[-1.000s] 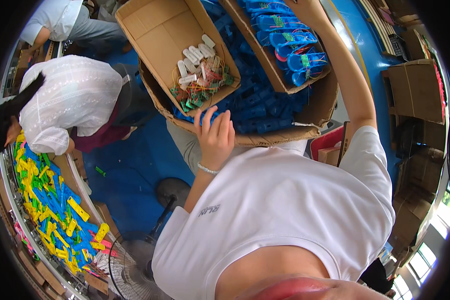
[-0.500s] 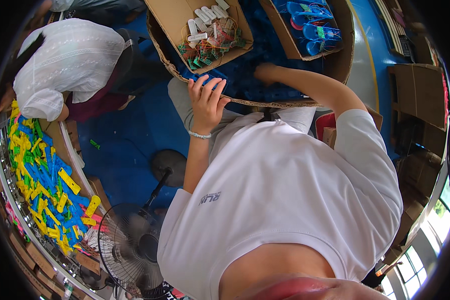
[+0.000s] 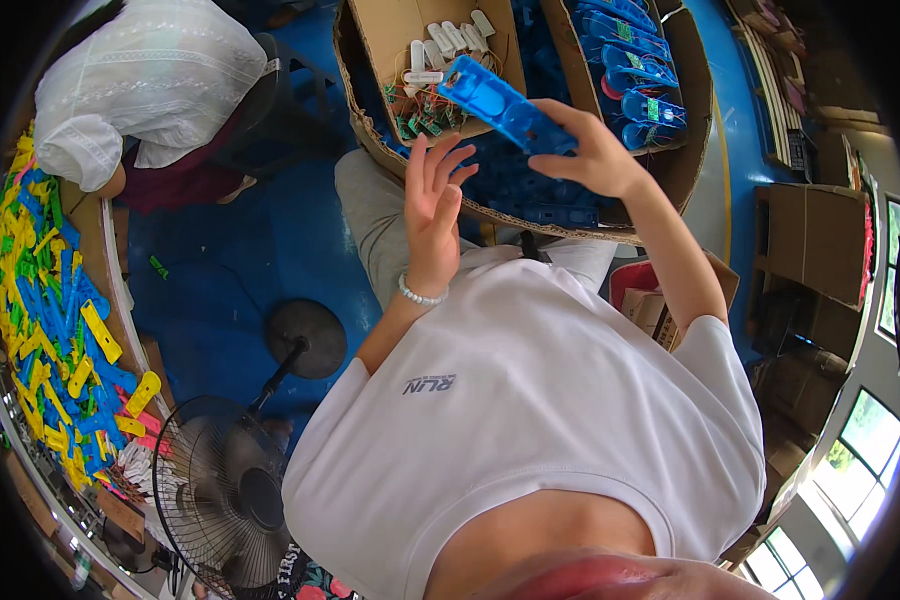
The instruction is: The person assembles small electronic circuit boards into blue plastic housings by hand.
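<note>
Your right hand (image 3: 590,150) is closed around a blue plastic piece (image 3: 498,102); your left hand (image 3: 435,205) is spread open, empty, above the cardboard box (image 3: 370,130).

A standing fan (image 3: 232,490) is sitting on the blue floor (image 3: 240,250) below me, its round base (image 3: 305,338) just beside my knee. To my left, a person in a white top (image 3: 150,75) is bending over a table (image 3: 110,280) where blue and yellow plastic pieces (image 3: 55,310) are lying piled. Cardboard cartons (image 3: 805,270) are standing at my right.
</note>
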Demonstrator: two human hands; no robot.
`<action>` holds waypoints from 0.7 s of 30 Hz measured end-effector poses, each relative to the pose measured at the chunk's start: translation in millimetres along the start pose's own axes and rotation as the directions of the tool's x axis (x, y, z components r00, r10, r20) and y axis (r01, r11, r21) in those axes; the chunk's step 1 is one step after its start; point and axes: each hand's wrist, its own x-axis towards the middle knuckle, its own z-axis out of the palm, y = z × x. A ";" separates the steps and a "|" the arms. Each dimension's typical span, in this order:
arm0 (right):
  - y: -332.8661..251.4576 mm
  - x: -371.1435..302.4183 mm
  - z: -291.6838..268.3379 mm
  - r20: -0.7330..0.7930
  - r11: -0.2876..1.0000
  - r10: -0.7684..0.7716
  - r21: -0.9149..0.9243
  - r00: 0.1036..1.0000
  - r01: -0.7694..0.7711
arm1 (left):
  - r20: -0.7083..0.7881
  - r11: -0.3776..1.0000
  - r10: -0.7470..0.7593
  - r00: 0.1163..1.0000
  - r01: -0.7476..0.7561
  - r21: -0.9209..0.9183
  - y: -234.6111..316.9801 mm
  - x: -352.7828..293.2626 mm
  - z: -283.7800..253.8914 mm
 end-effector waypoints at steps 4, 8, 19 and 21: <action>-23.3 22.0 61.7 0.150 0.939 -0.304 -0.121 0.941 0.323 | 0.038 0.972 -0.059 0.998 0.066 -0.225 5.5 7.0 -12.1; -13.9 83.5 55.2 0.206 0.918 -0.291 -0.213 0.934 0.333 | -0.114 0.976 0.000 0.993 -0.025 -0.216 25.5 -6.2 -41.6; 96.6 211.3 79.7 0.029 0.712 -0.591 -0.450 0.806 0.538 | -0.115 0.907 -0.061 0.991 0.007 -0.421 54.8 -29.3 -84.0; 78.9 191.3 66.8 -0.094 0.714 -0.653 -0.406 0.751 0.570 | -0.153 0.991 -0.020 0.988 -0.001 -0.131 58.1 -23.9 -80.5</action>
